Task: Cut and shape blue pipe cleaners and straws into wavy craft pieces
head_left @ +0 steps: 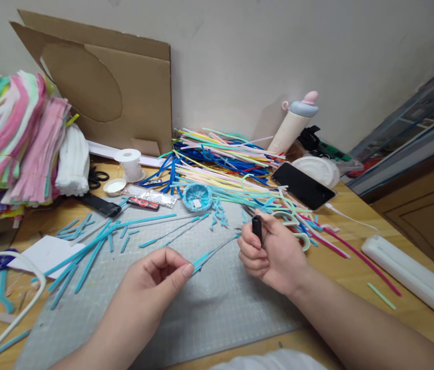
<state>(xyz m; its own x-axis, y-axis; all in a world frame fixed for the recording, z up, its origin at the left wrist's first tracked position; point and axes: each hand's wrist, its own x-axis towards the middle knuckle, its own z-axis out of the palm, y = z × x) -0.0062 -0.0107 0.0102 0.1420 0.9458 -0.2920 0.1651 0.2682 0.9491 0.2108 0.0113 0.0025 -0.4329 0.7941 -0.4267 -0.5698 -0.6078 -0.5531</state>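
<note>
Two bare forearms come in from the near edge of the desk [355, 277] and meet over a grey cutting mat [217, 308] that covers its middle. The left hand [163, 272] pinches one end of a blue pipe cleaner [203, 259] between thumb and forefinger, with the other fingers curled under. From there the pipe cleaner slants up across the mat toward the right hand [274, 254], its fuzz thinning to bare wire along the way. That hand is clenched in a fist around a black-handled tool [257, 226]. Only the handle shows above the fingers, so I cannot tell what kind of tool it is. The wire end reaches the knuckles of that fist.

Cut blue pieces [86, 252] lie scattered over the left part of the mat. At the mat's far edge sits a small round blue woven piece [197, 198]. Behind it, a loose heap of coloured pipe cleaners [217, 154] spreads toward the wall. A black phone [303, 186] lies face up just right of the heap, near a cream bottle [294, 123] that leans at the back. Stacked pipe cleaner bundles [20, 133] fill the far left corner, with a sheet of cardboard [124, 92] propped against the wall beside them. A long white case [413, 277] lies along the right edge.
</note>
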